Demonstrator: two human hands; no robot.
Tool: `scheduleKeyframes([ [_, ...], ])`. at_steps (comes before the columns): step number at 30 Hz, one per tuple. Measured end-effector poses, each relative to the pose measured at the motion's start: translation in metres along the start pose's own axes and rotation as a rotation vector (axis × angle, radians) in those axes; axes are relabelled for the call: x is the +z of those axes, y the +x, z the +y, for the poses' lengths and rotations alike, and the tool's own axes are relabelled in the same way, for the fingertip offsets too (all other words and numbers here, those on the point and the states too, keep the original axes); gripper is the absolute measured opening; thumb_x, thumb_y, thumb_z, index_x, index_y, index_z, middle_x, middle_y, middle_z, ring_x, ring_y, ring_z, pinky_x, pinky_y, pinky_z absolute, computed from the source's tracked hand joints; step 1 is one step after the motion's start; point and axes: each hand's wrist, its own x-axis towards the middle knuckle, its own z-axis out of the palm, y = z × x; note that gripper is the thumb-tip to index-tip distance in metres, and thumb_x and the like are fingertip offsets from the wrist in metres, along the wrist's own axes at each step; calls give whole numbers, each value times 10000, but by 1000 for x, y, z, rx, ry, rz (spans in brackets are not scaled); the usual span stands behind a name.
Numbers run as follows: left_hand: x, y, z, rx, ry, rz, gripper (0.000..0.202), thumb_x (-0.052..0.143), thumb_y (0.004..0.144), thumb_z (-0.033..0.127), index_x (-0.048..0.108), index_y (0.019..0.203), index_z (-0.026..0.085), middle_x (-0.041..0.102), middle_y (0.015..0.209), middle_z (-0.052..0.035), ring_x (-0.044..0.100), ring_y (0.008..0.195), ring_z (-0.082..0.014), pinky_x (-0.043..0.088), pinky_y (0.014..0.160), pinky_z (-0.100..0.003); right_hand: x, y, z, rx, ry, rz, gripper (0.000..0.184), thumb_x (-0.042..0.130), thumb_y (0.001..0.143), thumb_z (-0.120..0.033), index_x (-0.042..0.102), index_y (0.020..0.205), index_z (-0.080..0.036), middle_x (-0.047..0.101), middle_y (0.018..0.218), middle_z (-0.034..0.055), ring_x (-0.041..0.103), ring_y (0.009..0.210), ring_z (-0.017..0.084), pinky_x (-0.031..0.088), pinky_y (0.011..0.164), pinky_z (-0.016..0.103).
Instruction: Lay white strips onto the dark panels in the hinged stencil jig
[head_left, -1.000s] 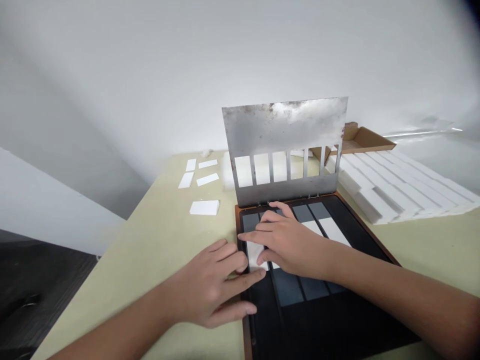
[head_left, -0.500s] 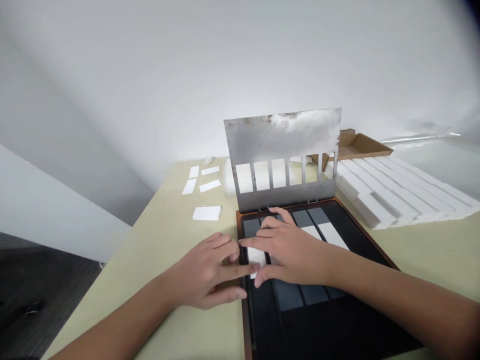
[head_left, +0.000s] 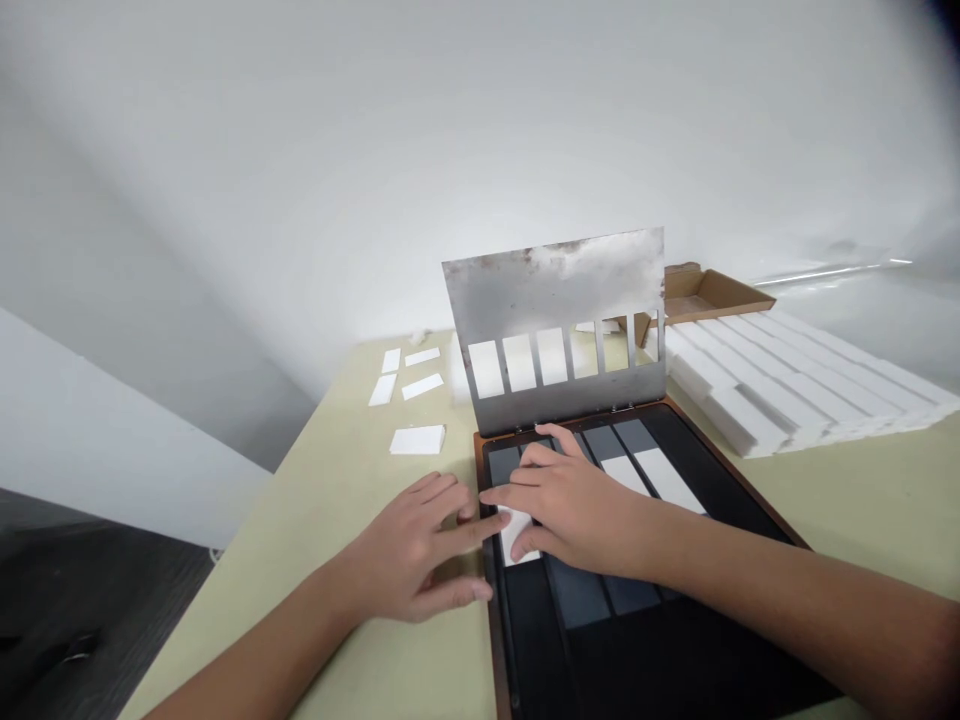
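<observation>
White rect. tile [head_left: 517, 535] lies in black tray [head_left: 712, 490], long axis pointing away from person, toward hinged steel stencil plate [head_left: 555, 320], which stands tilted up at tray's far edge w/ row of rect. slots. R hand [head_left: 577, 500] sits over tile, fingers spread, not clenched, thumb by near end. L hand [head_left: 405, 560] just beside it, fingers open, tips at tile's left edge. Two more white strips [head_left: 666, 480] lie in tray to right. Pale worktop [head_left: 300, 520] carries loose white pieces [head_left: 417, 440] at left; stacked white bars [head_left: 780, 385] + cardboard box [head_left: 709, 295] at right.
</observation>
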Motion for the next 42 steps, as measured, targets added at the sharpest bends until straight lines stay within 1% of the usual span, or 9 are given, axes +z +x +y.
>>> scheduleKeyframes([
  [4,-3,2,10,111,-22,86,477,450,1100,528,637,1335,158,693,1025,-132,569,821,-242,395,709,-379,1,1,-1,22,-4,-8,386,715,1016,-330,679,1383,-216,794,1122,61,561,1113,260,69,1235,567],
  [7,-4,8,20,180,-47,38,565,468,1083,572,613,1389,120,769,1132,-168,626,875,-272,406,703,-396,3,1,1,9,-14,0,358,669,1031,-258,672,1387,-217,790,1135,50,555,1119,256,61,1233,567],
  [16,-4,12,21,66,-55,-29,547,462,1094,582,612,1399,153,768,1210,-161,610,909,-274,430,765,-408,5,-1,0,23,-3,14,376,571,1016,-133,674,1361,-241,785,1102,39,557,1115,244,83,1230,567],
  [20,-5,12,25,8,-111,-22,554,498,1076,598,596,1415,171,772,1163,-151,601,873,-261,434,759,-405,-1,-1,-3,58,17,55,327,546,1074,-259,670,1375,-245,781,1076,34,566,1134,242,117,1235,563],
  [25,-3,10,26,-4,-153,-28,552,522,1069,589,607,1416,168,773,1204,-151,612,905,-278,434,767,-425,5,0,2,191,-120,151,566,507,1078,-578,647,1436,-163,603,1505,157,438,1390,367,156,1222,624],
  [29,-3,9,25,-3,-164,-27,553,516,1070,597,625,1390,159,766,1254,-153,616,895,-273,432,759,-430,10,0,4,232,-169,78,609,426,1097,-600,669,1411,-138,512,1601,175,363,1474,402,169,1216,656],
  [34,-5,12,26,-4,-178,-16,554,506,1073,604,634,1366,152,770,1256,-137,622,887,-267,429,753,-426,8,-2,2,213,-138,86,446,539,1072,-543,732,1289,-204,579,1545,120,390,1460,381,161,1221,641],
  [39,-3,12,26,-2,-166,-16,542,520,1068,599,656,1343,151,767,1257,-156,639,913,-278,442,763,-431,12,0,3,170,-69,119,150,639,1037,-289,716,1151,-228,762,1196,54,530,1308,297,132,1222,598],
  [42,-2,11,25,1,-171,-9,542,543,1058,594,659,1340,146,769,1253,-151,635,914,-276,448,769,-435,14,2,3,144,-71,140,148,650,1009,-205,687,1151,-226,774,1090,36,581,1202,266,127,1216,583],
])
